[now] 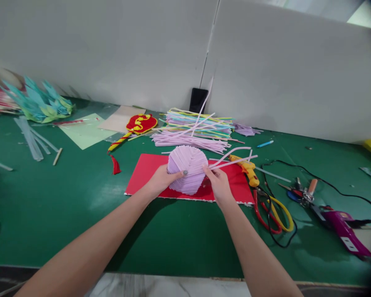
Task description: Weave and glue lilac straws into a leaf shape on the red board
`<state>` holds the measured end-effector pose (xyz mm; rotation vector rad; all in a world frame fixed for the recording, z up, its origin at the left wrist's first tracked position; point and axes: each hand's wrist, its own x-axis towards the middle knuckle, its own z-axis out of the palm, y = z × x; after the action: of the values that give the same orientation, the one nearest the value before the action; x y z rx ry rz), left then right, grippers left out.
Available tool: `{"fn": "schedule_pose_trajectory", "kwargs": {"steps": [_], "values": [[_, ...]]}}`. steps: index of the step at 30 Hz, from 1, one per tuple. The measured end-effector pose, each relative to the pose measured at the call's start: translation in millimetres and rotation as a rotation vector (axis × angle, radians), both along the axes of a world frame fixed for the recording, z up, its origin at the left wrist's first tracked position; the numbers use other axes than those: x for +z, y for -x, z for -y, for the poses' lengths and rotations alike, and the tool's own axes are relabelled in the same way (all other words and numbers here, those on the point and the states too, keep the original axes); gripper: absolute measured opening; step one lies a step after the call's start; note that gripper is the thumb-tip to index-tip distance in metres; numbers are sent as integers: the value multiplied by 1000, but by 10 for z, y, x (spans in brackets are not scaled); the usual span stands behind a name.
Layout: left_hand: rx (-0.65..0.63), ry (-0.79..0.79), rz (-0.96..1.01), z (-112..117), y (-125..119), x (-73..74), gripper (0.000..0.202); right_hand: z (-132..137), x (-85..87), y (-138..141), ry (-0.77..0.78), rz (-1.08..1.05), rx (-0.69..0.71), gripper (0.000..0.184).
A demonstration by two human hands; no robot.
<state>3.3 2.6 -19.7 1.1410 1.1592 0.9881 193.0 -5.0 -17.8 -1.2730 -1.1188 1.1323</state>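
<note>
A round lilac piece woven from straws is held over a red sheet on the green table. My left hand grips its left edge, thumb on top. My right hand is closed at its right edge, pinching loose lilac straws that stick out to the right.
A heap of pastel straws lies behind the sheet. A yellow glue gun, scissors with red and yellow handles, black cables and a purple tool sit to the right. A red-and-yellow ornament and blue paper pieces lie at left.
</note>
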Motion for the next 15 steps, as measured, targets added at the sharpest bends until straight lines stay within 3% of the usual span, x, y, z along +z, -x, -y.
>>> {"fn": "schedule_pose_trajectory", "kwargs": {"steps": [5,9,12,15], "values": [[23,-88,23,-33,1,-8,55,-5,-2,-17,-31,29,-38,37],[176,-224,71,-106,43,-5,44,-29,-22,-74,-82,51,-106,38],[297,-178,86,-149,95,5,33,-53,-46,-112,-112,64,-150,39],[312,-148,130,-166,128,14,29,-64,-53,-127,-128,50,-165,37]]}}
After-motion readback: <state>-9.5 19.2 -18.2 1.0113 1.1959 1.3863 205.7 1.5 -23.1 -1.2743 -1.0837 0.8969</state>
